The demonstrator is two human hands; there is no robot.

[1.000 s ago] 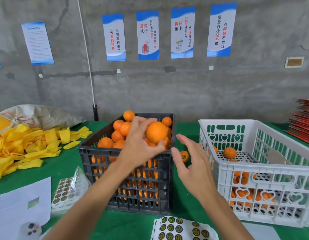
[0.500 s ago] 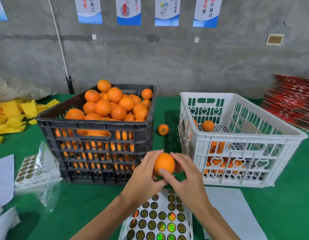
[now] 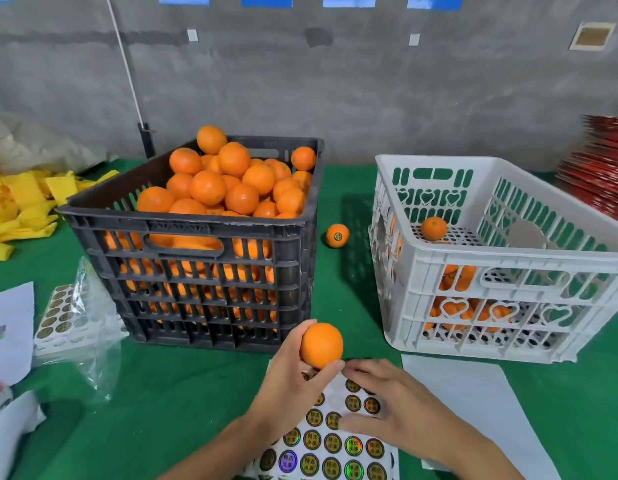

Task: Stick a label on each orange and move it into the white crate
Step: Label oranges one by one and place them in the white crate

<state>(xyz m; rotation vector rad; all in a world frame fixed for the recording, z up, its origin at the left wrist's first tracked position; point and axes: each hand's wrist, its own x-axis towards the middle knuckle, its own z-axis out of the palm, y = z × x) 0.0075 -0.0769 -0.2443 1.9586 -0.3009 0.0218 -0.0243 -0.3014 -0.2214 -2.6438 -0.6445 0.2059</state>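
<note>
Left hand (image 3: 293,386) wrapped around an orange (image 3: 321,345), holding it up just above the top edge of the sticker sheet (image 3: 331,445). Right hand (image 3: 397,410) flat-ish on the sheet, fingers relaxed and spread over the round stickers, fingertips near the left thumb; can't tell if a sticker is pinched. Black crate (image 3: 210,278) behind, piled high with oranges. White crate (image 3: 501,271) off to the right, a few oranges on its floor. One loose orange (image 3: 337,235) with a label, sitting on the green table (image 3: 182,393) between the crates. Bagged sticker sheets (image 3: 68,313) left of the black crate, yellow wrappers (image 3: 20,206) further back.
</note>
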